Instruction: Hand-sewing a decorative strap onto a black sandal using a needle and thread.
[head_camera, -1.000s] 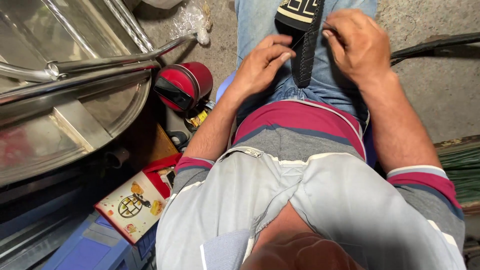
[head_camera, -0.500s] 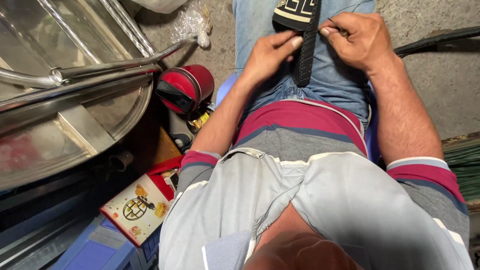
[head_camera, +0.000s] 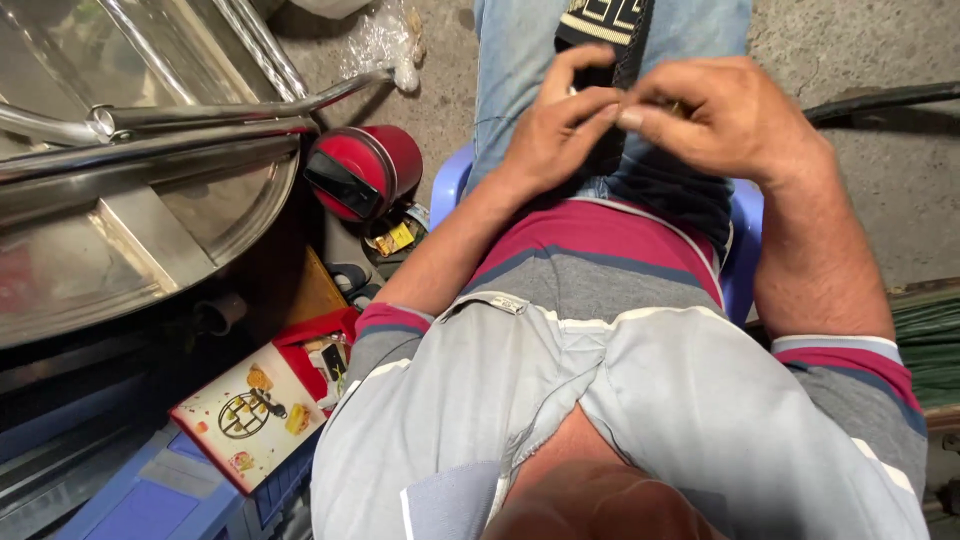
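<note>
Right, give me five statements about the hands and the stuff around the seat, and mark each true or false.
1. Both hands meet over the lap, fingertips close together. True: the left hand and right hand nearly touch.
2. A black patterned strap lies on the jeans under the hands. True.
3. The red cylindrical container stands on the person's right. False: it lies on its side on the floor to their left.
4. The person sits on a green stool. False: the chair is pale blue plastic.
5. The red and white box rests on the lap. False: it sits low on the left, beside the steel frame.
</note>
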